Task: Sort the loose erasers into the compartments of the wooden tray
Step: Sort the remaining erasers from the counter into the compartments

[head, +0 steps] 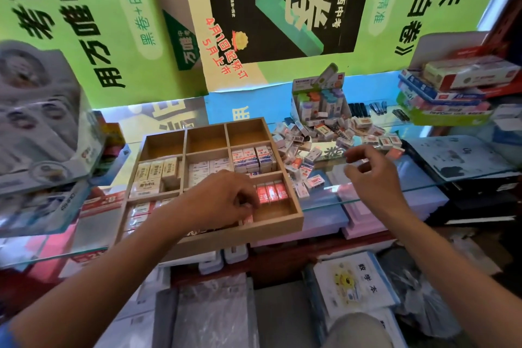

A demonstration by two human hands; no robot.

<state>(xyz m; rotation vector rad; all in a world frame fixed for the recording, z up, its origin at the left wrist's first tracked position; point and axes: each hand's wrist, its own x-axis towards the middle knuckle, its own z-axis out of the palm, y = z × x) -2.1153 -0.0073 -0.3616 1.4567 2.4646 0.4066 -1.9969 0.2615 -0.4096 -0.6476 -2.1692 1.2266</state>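
Wooden tray (293, 207) under curled left hand (223, 200).

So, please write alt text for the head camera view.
The left hand reaches into a wooden tray beside pink erasers. The right hand hovers near a pile of loose erasers on a glass shelf.

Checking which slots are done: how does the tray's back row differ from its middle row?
In the wooden tray, the back row shows three compartments with bare wood floors, while the middle row has all three holding erasers. The middle row's erasers stand packed side by side, cream at left, white in the centre, blue-and-white at right; the back row holds nothing to sort by. Both rows have three compartments split by the same wooden dividers.
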